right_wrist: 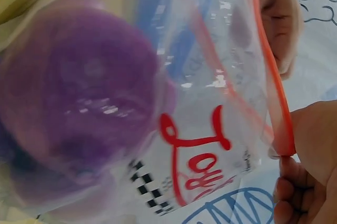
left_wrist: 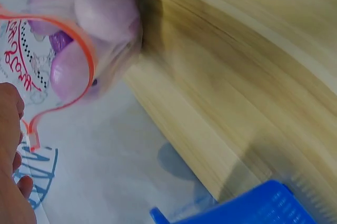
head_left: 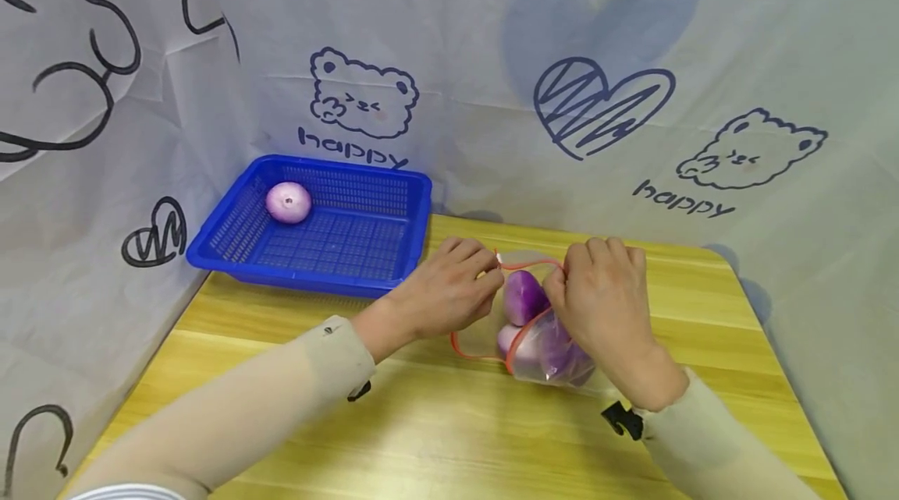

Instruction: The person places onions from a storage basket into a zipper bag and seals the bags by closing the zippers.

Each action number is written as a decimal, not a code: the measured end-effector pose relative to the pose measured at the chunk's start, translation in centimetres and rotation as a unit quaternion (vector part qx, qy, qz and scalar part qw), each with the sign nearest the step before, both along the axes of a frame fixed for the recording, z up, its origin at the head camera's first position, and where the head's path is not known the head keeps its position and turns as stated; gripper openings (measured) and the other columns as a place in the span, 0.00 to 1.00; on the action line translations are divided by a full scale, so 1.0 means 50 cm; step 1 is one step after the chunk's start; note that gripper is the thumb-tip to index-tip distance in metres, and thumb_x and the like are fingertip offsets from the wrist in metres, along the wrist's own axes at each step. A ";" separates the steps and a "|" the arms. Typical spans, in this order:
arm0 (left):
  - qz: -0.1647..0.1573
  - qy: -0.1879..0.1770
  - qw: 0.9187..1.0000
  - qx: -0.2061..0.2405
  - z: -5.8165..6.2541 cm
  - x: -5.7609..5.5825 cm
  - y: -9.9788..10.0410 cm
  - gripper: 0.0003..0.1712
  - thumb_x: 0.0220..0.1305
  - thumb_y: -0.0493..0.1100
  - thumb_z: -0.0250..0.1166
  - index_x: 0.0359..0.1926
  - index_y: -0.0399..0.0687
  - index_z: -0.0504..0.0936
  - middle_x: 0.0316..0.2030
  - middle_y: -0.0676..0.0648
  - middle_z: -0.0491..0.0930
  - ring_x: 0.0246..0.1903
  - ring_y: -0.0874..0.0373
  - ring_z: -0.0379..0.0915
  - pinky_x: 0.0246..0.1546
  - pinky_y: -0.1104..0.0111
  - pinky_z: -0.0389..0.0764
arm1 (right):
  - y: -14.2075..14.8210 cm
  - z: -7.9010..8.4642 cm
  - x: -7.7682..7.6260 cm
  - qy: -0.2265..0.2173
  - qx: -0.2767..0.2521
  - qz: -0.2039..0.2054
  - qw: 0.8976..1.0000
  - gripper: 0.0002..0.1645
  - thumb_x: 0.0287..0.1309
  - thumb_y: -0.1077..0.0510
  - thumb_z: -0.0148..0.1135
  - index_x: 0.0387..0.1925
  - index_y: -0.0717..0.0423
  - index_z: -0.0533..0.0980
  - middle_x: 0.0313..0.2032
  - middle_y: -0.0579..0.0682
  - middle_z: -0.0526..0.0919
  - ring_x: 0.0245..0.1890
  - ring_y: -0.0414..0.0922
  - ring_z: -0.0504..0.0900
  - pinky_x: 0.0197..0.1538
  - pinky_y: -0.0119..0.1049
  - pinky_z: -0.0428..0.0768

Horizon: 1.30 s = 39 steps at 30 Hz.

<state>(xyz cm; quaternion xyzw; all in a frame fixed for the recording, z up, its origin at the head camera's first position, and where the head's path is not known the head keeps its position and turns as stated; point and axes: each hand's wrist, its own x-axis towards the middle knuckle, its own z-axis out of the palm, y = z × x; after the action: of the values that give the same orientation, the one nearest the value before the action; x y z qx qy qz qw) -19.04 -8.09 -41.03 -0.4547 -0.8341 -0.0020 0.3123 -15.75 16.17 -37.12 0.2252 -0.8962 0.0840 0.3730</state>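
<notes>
Head: left hand [head_left: 444, 289] and right hand [head_left: 607, 305] pinch a clear bag [head_left: 558, 363], on the table [head_left: 421, 414] at the blue basket's [head_left: 298, 276] four o'clock.

Left wrist: film [left_wrist: 126, 58] limp, slick-looking; onions [left_wrist: 108, 13] probably weighty.

Right wrist: orange rim [right_wrist: 274, 77] judged best hold.

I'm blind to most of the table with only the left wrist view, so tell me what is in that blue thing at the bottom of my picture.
Observer: The head view shows one pale purple, onion-like piece inside the blue basket.

Operator: Now tell me what is going on beyond my picture's left edge.

Observer: The right hand pinches the clear bag at its orange rim.

Operator: Last, report what is behind the basket.

Observer: A pale sheet with a line-drawn bear above the word "happy".
</notes>
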 end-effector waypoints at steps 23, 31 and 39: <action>0.121 -0.061 0.987 0.088 0.032 -0.054 -0.225 0.04 0.65 0.41 0.64 0.39 0.47 0.84 0.46 0.44 0.80 0.49 0.43 0.70 0.47 0.49 0.73 | 0.012 -0.038 -0.016 0.032 -0.001 0.021 0.999 0.15 0.61 0.57 0.49 0.20 0.55 0.61 0.20 0.52 0.62 0.26 0.57 0.63 0.34 0.48 0.61; 0.203 -0.092 0.972 0.078 0.049 -0.077 -0.331 0.05 0.65 0.40 0.65 0.39 0.45 0.84 0.46 0.40 0.79 0.50 0.38 0.70 0.47 0.46 0.72 | 0.009 -0.043 -0.012 0.011 -0.016 0.019 1.000 0.14 0.59 0.56 0.48 0.19 0.55 0.63 0.20 0.51 0.63 0.25 0.57 0.64 0.34 0.48 0.62; 0.300 -0.137 0.942 0.067 0.091 -0.120 -0.440 0.08 0.66 0.40 0.62 0.41 0.41 0.82 0.48 0.35 0.77 0.52 0.34 0.65 0.52 0.39 0.69 | 0.009 -0.041 -0.010 0.001 -0.023 0.013 1.000 0.14 0.58 0.57 0.50 0.19 0.54 0.63 0.20 0.50 0.63 0.25 0.56 0.64 0.35 0.48 0.63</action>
<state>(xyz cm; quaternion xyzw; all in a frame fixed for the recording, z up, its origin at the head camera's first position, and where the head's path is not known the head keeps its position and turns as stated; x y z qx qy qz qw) -25.01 -30.07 -36.46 -0.1567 -0.9645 -0.0264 0.2107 -16.27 16.61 -39.17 0.2284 -0.8905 0.1095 0.3779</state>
